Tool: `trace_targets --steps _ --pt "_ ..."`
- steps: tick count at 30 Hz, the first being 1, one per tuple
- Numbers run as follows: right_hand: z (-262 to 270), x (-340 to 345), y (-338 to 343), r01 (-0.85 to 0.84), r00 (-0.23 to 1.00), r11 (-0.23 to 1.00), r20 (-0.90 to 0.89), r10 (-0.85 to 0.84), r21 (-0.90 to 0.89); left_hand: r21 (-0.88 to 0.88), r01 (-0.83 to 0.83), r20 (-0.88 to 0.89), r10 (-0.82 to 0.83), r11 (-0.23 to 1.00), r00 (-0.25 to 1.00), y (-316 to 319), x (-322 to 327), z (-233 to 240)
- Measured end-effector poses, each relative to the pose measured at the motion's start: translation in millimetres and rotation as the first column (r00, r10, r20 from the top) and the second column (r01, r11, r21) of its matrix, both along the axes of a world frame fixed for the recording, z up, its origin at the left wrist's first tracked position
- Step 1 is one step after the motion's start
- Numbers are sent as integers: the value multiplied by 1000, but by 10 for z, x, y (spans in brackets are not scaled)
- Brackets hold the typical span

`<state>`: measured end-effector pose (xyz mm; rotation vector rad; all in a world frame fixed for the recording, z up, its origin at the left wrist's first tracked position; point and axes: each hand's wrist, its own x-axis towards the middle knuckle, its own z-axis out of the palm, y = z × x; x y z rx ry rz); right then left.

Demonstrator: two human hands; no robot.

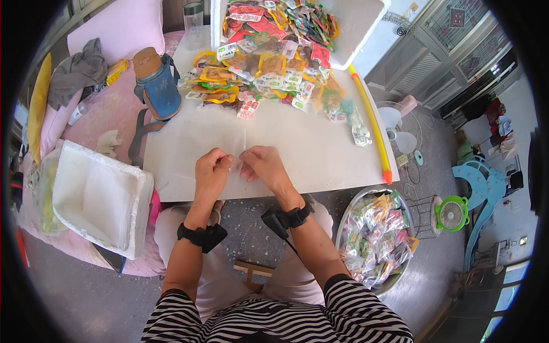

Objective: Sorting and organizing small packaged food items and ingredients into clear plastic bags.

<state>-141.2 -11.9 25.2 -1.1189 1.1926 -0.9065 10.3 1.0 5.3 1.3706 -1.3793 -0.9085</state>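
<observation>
A thin, clear plastic bag (pixel 244 139), hard to make out against the pale tabletop, is stretched between my hands. My left hand (pixel 212 169) pinches one side of it between thumb and bent fingers. Close by on the right, my right hand (pixel 265 167) is slightly blurred, with its thumb and forefinger at the bag's other side. Both hands are just above the white table (pixel 180 171), near its front edge. Beyond them lies a heap of small sealed snack packets (pixel 272 66), yellow, red and green, spilling from a tipped white foam box (pixel 362 25).
An empty foam box (pixel 101 193) and a blue flask (pixel 159 94) are at left; a clear bottle (pixel 194 25) stands behind. A yellow tube (pixel 371 115) lies along the table's right edge. Below it, a metal basin (pixel 343 210) holds bagged packets (pixel 377 240). A green fan (pixel 451 213) is farther right.
</observation>
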Motion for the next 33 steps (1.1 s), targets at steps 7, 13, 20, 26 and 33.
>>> trace_targets --steps 7,13,20,26,33 --pt "-115 -39 -39 -36 931 994 -365 -4 -101 -416 -70 540 308 907 784 62 -124 42" --pt "-170 -9 -121 124 807 918 -500 -314 -378 -351 177 654 106 919 749 173 -280 -45" --pt "-277 -80 -186 60 796 860 -495 -347 -506 -196 110 648 45 974 761 237 -276 -16" --pt "-103 -141 -158 157 899 935 -346 -268 -318 -314 4 585 190 949 789 80 -100 61" --pt "-277 -122 -207 -98 816 796 -506 -280 -597 -446 36 535 235 894 812 125 -193 -4"
